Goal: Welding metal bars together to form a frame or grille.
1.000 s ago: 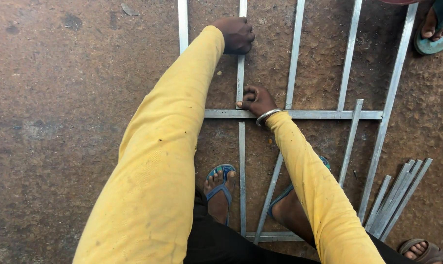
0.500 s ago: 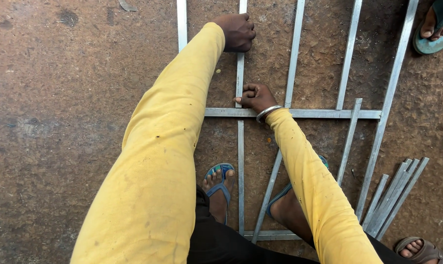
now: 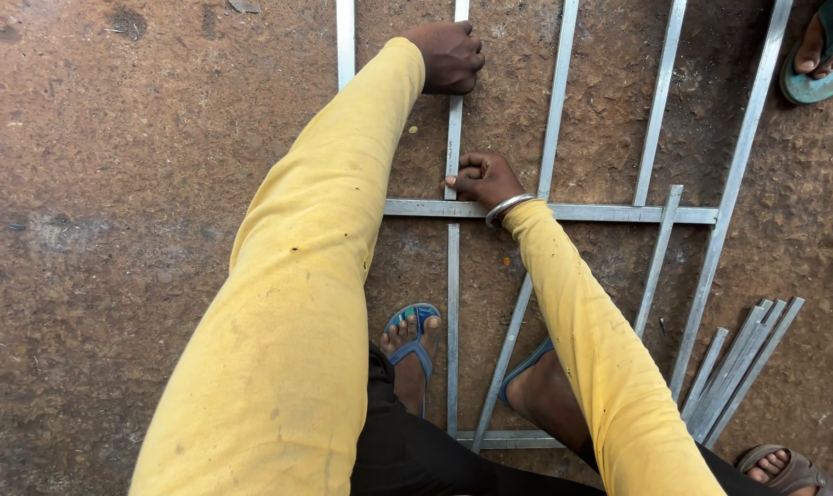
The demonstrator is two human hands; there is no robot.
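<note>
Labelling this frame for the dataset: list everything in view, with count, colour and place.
long flat metal bars: about six, silver-grey, lying lengthwise on the ground.
metal cross bar: one, silver-grey, laid across the long bars.
short metal cross piece: one, grey, near end by the feet.
bundle of loose metal strips: several, grey, lower right.
rough concrete ground: brown, throughout.
other people's sandalled feet: two, top right and bottom right.
own feet in blue sandals: two, among the bars.
left hand: grips a long bar.
right hand: silver bangle, on the same bar at the cross bar.
</note>
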